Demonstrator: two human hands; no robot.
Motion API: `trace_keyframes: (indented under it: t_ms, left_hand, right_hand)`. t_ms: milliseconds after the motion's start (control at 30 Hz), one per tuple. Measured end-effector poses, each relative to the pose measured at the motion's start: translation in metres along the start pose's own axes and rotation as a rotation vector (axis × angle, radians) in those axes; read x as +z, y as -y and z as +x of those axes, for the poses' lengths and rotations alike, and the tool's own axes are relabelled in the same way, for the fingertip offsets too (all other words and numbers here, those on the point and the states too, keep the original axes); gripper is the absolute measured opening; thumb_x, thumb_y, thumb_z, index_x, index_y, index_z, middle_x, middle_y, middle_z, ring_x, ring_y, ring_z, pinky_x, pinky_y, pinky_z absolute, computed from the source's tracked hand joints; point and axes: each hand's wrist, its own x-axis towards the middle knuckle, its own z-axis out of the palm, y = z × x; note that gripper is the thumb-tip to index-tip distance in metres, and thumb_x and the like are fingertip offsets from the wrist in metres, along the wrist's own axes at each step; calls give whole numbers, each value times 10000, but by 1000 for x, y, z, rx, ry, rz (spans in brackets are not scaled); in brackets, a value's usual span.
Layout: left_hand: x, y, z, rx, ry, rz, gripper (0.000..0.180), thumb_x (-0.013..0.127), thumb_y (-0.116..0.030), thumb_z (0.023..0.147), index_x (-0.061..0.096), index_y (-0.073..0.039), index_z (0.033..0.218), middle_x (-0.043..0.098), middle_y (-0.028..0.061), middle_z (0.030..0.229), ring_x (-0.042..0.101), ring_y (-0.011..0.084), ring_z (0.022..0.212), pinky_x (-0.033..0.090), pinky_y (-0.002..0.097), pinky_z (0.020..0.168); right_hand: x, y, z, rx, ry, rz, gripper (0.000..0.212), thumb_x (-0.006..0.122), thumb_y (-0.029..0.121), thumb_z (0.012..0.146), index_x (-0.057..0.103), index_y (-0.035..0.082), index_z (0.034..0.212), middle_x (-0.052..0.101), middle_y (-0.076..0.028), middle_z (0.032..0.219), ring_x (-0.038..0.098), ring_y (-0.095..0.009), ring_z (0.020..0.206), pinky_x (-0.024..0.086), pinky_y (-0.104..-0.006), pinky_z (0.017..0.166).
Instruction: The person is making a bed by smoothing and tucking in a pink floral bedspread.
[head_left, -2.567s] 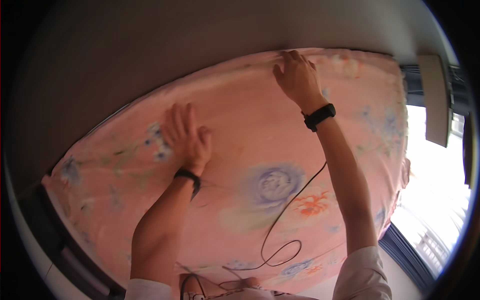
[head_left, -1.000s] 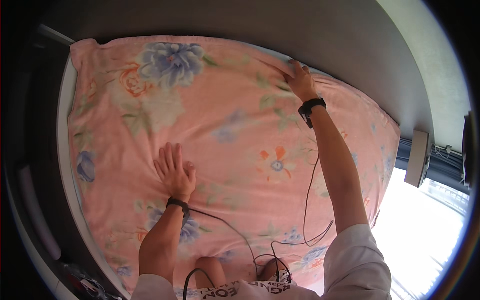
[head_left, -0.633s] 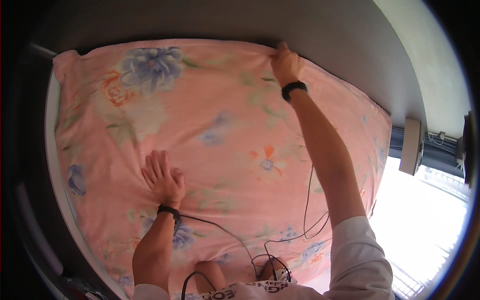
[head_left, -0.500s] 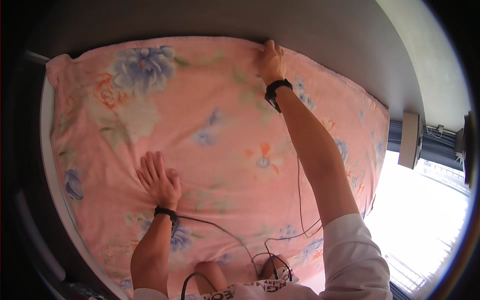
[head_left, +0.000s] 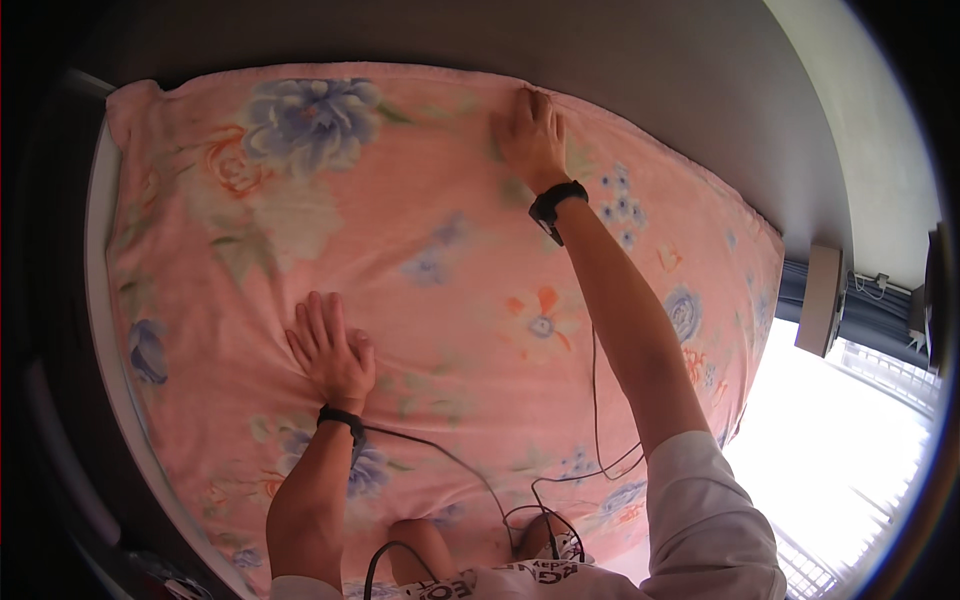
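Note:
A pink sheet or blanket (head_left: 440, 345) with blue and orange flowers covers the bed under me. My left hand (head_left: 333, 350) presses flat on it, fingers stretched out, and creases fan out from the palm. Reaching to the far side, my right hand (head_left: 533, 140) lies palm down on the cloth, just short of its far edge. Its fingers look apart and slightly bent, with nothing visible in them. Black bands sit round both wrists: a left wristband (head_left: 342, 420) and a right wristband (head_left: 556, 206).
A thin dark cable (head_left: 450, 455) runs from the left wristband across the cloth toward my knees. Beyond the far edge rises a dark grey surface (head_left: 450, 35). A pale bed rim (head_left: 100, 290) borders the left side. On the right are a bright window (head_left: 840, 430) and a grey curtain (head_left: 795, 285).
My right hand has drawn back slightly from the far edge onto the cloth, its fingers spreading. My left hand stays flat in place on the cloth; the view has shifted a little.

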Motion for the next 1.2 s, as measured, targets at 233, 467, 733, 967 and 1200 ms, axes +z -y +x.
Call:
trace_keyframes:
  t_ms: [233, 467, 733, 967, 1200]
  left_hand:
    - [-3, 7, -1, -19, 31, -19, 652, 461, -325, 880, 390, -135, 1499, 311, 131, 1584, 263, 366, 1461, 138, 574, 1173]
    - [-1, 13, -2, -37, 16, -34, 613, 475, -388, 905, 431, -185, 1482, 354, 104, 1566, 310, 337, 1445, 152, 570, 1173]
    - [-1, 12, 0, -19, 23, -48, 599, 444, -398, 923, 438, -168, 1477, 354, 120, 1562, 308, 351, 1440, 143, 568, 1175]
    - [-1, 20, -4, -37, 6, -42, 605, 494, -391, 891, 465, -188, 1461, 378, 97, 1555, 333, 336, 1430, 171, 567, 1170]
    - [2, 12, 1, -46, 34, -141, 592, 500, -370, 899, 469, -183, 1460, 382, 98, 1554, 340, 339, 1429, 165, 572, 1170]
  right_hand:
    - [23, 86, 16, -68, 101, 222, 634, 520, 440, 944, 462, -23, 1374, 448, -224, 1421, 388, -386, 1357, 303, -536, 1103]
    - [29, 123, 15, -57, 52, -74, 677, 518, 444, 952, 429, -48, 1408, 433, -206, 1463, 387, -355, 1376, 294, -511, 1129]
    - [51, 172, 33, -81, 163, -13, 661, 475, 399, 984, 354, -37, 1465, 357, -189, 1542, 285, -355, 1451, 252, -502, 1160]
    - [49, 206, 36, -45, 113, 108, 627, 464, 382, 986, 382, -28, 1454, 372, -213, 1529, 355, -369, 1414, 288, -513, 1145]
    - [71, 242, 60, -52, 46, 133, 633, 477, 402, 975, 401, -7, 1452, 397, -200, 1516, 352, -361, 1414, 265, -481, 1159]
